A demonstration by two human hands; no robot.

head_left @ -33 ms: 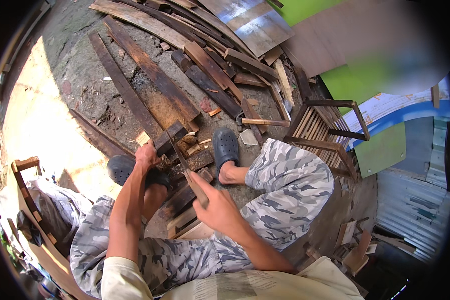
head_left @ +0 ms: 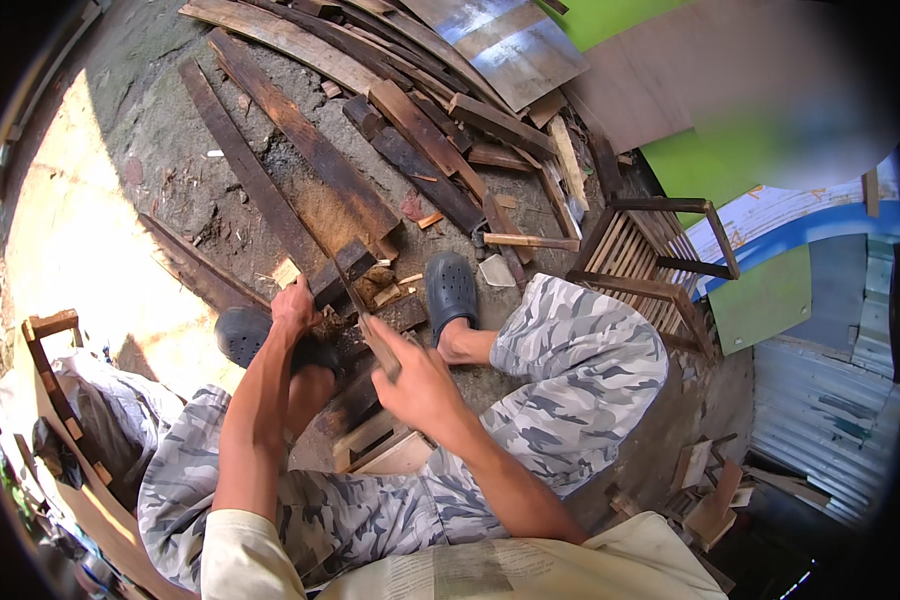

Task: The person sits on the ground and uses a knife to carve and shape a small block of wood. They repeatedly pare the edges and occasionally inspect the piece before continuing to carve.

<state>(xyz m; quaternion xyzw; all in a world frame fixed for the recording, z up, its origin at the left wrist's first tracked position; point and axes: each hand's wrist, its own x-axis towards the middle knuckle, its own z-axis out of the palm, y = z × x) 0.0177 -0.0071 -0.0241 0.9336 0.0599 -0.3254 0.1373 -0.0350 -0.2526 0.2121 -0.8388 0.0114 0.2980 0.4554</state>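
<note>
While the fingers of the right hand (head_left: 420,388) are clamped round the handle of a saw (head_left: 362,308), its blade slants far and left to the right side of a dark wood block (head_left: 336,276). The left hand (head_left: 292,308) lies on the block's left end with bent fingers; whether they close right round it I cannot tell. Sawdust (head_left: 335,215) lies beyond the block, and a dark clog (head_left: 452,285) stands to its right. Farther out are piled planks (head_left: 410,185) and, at right, a slatted wooden frame (head_left: 630,285). Behind that, a white-and-blue sheet (head_left: 800,215) bears orange marks. Nearest, the pale shirt (head_left: 450,578) carries small print too fine to read.
</note>
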